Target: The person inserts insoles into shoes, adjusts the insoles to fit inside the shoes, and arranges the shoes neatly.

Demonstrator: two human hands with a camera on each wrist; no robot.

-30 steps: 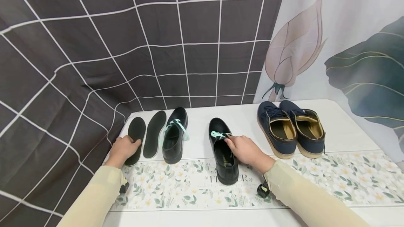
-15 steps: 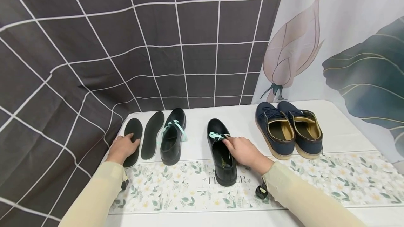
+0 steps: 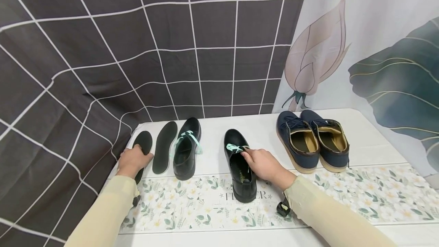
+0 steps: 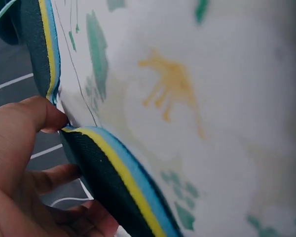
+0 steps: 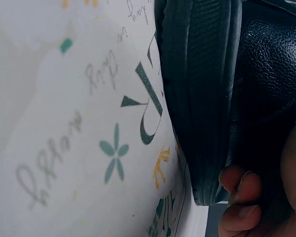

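As I watch the head view from my end, the change is at the left: the left hand [image 3: 133, 159] now pinches the outermost insole [image 3: 145, 140], thumb on one side and fingers on the other in the left wrist view. Half a second ago that insole lay flat and broad; now it shows narrower and looks tipped up, so I judge it's coming away from the table [image 3: 212, 148]. Next along, the second insole [image 3: 164, 149] lies flat, untouched, just beside a black shoe [image 3: 184, 169] tied with mint lace. Across to the middle of the frame, no real change: the right hand [image 3: 265, 165] keeps its grip on the other black shoe [image 3: 244, 190], near the lace, steadying it, I'd say; its mouth faces up. Over at centre right, the navy shoes [image 3: 306, 161] sit side by side, untouched.
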